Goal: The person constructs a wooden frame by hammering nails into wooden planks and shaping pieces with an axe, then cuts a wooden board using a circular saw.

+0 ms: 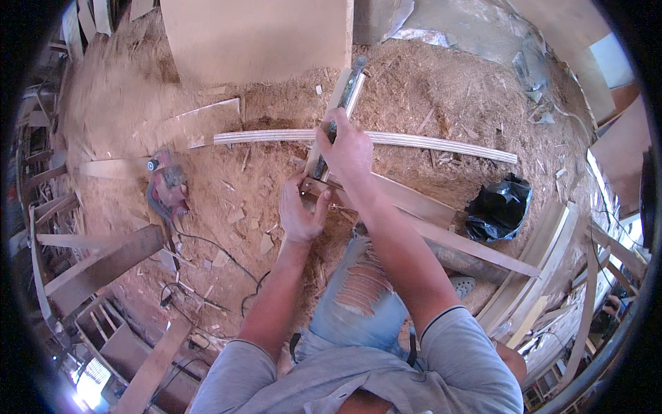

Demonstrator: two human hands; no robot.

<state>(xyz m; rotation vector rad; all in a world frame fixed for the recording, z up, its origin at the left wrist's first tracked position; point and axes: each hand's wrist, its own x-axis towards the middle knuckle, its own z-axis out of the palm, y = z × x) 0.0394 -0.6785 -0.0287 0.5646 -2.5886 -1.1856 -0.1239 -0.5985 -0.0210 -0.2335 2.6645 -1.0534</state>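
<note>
My right hand [348, 148] is closed around a narrow dark metal bar [357, 69], which slants away from me over a pale wooden strip [338, 93]. Just nearer and to the left, my left hand [301, 210] grips a small brown wood piece [314, 188] at the bar's near end, thumb on one side and fingers on the other. Passing crosswise beneath the bar is a long, layered plywood strip [441, 143]. How the bar meets the wood is partly hidden by my fingers.
On the sawdust-covered ground [221, 200] a red corded power tool [169, 186] sits to the left. A black plastic bag [500, 207] lies at right, beside long boards [531, 269]. At the far side is a large flat panel [258, 41]. A thick timber [103, 269] juts in from the left.
</note>
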